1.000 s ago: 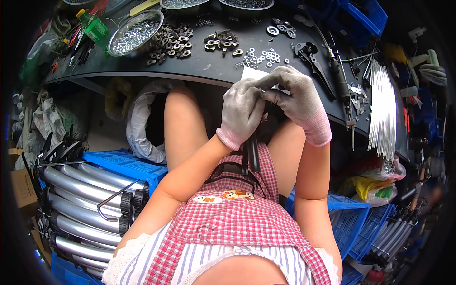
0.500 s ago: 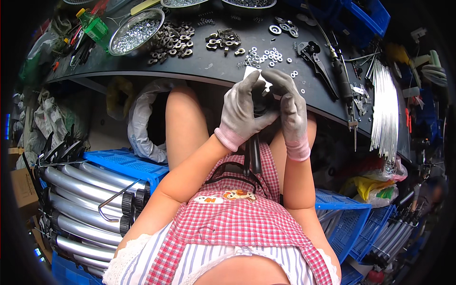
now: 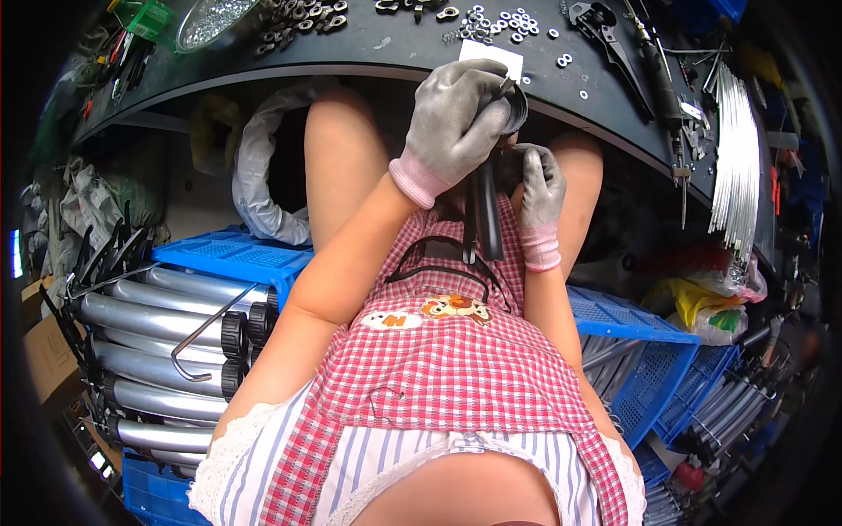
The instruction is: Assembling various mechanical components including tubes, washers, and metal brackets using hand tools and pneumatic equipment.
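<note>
My left hand point(image 3: 454, 123), in a grey-coated glove with a pink cuff, wraps round a black part with a round, cup-like end point(image 3: 517, 116). It holds the part at the table's front edge, above my lap. Long black bars point(image 3: 488, 215) hang below the part toward my apron; whether they are joined to it I cannot tell. Just below the round end, my gloved right hand point(image 3: 541, 184) has its thumb and fingers pinched together. What lies between those fingertips is too small to make out. A white card point(image 3: 493, 58) lies on the table behind my left hand.
Washers point(image 3: 509, 24), dark metal clips point(image 3: 303, 19) and a bowl of small metal parts point(image 3: 210, 24) are on the dark table point(image 3: 386, 54). Black pliers point(image 3: 612, 53) and silver rods point(image 3: 735, 158) are at right. Blue crates point(image 3: 232, 254) with silver tubes point(image 3: 158, 320) flank me.
My view has tilted down, shifting the table upward. My left hand has closed round the black part; my right hand has dropped from beside it to a pinch below its round end.
</note>
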Tool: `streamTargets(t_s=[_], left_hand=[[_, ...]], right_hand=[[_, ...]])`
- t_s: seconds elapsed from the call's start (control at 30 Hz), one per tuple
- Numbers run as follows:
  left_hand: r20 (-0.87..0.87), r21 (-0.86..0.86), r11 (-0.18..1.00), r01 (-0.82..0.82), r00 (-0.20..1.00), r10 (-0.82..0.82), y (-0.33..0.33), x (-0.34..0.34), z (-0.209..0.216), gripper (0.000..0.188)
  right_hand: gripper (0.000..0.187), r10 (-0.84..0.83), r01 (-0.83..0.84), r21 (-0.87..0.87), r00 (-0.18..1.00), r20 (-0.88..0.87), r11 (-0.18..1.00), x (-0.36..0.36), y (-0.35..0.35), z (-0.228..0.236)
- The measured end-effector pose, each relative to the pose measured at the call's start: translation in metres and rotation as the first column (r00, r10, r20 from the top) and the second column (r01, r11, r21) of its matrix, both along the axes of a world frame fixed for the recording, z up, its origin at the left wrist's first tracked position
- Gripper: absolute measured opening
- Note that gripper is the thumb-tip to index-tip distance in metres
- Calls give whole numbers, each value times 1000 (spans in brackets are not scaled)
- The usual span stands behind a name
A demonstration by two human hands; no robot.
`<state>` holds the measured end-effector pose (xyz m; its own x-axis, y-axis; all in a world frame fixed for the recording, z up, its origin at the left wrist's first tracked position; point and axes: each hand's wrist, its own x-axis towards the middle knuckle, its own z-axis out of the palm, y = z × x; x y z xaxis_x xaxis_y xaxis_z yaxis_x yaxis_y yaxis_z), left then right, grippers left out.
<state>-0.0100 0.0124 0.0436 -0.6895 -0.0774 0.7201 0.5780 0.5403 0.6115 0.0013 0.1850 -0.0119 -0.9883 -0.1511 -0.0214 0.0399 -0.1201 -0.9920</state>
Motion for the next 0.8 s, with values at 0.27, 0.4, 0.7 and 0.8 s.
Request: streamTargets(t_s=[0.27,0.4,0.7,0.8], left_hand=[[55,81,991,-103,994,99,14,12,-2,10],[24,39,995,-95,995,94,13,12,-1,10],[-10,15,996,-87,996,88,9,7,-4,14],[-9,16,996,-90,996,90,10,6,-4,13]], right_hand=[[18,-191,163,-123,943,-273,979,-52,-8,36],[22,245,246,671,799,-549,699,-125,-26,76],[20,679,249,912,610,-409,327,-176,-52,78],[21,717,286,915,570,-401,284,-179,-51,81]])
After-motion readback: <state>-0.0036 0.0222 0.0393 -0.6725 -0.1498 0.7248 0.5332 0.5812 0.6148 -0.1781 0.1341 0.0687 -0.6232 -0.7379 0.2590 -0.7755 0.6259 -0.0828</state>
